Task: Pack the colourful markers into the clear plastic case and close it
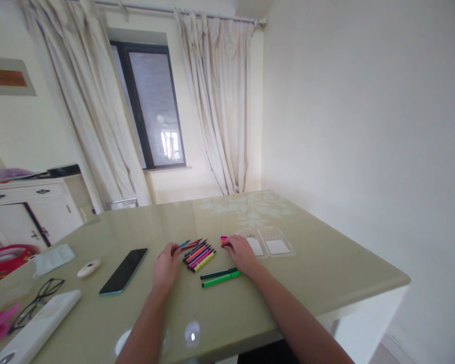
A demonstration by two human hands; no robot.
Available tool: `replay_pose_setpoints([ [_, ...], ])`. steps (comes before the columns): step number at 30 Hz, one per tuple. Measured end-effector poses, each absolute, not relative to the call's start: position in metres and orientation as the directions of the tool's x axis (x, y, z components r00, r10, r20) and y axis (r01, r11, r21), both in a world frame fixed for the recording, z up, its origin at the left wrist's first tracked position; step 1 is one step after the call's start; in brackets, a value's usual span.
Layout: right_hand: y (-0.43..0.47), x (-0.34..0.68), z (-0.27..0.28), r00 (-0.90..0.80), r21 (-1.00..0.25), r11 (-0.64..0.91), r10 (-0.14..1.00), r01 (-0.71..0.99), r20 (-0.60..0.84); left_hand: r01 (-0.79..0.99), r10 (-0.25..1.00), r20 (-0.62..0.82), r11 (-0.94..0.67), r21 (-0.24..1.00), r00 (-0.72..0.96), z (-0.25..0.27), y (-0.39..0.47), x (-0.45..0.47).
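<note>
My left hand [166, 267] pinches the end of a dark red marker [188, 246], whose tip points right. Beside it lies a row of uncapped coloured markers [201, 256], with black tips to the upper right. A blue marker [184, 243] shows just behind my left fingers. My right hand [241, 254] is closed, fingertips down at a few small pink and red caps [223, 238]; what it grips is partly hidden. Nearer me, a dark green marker [218, 273] and a bright green marker [220, 279] lie side by side, their right ends by my right wrist.
An open clear plastic case [277, 246] lies beyond my right hand. To the left are a phone [124, 271], a white oval object [88, 268], glasses [38, 302], a long white device [41, 326] and a face mask [55, 259]. The table's edge [364, 302] runs at right.
</note>
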State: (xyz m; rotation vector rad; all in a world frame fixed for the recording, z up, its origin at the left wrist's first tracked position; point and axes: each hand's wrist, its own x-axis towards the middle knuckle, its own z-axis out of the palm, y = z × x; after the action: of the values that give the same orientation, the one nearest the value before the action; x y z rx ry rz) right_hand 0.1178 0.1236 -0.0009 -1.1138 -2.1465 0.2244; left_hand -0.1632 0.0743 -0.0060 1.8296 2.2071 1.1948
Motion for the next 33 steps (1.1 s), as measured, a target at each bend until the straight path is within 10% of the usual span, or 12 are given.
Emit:
replay_pose_setpoints([
  [10,0.122,0.116,0.003,-0.322,-0.583,0.656,0.750,0.479,0.578,0.367,0.889,0.407,-0.314,0.876,-0.210,0.000,0.081,-0.136],
  [33,0.119,0.115,0.005,-0.366,-0.603,0.713,0.701,0.357,0.612,0.356,0.921,0.376,-0.319,0.879,-0.105,0.000,0.077,-0.125],
])
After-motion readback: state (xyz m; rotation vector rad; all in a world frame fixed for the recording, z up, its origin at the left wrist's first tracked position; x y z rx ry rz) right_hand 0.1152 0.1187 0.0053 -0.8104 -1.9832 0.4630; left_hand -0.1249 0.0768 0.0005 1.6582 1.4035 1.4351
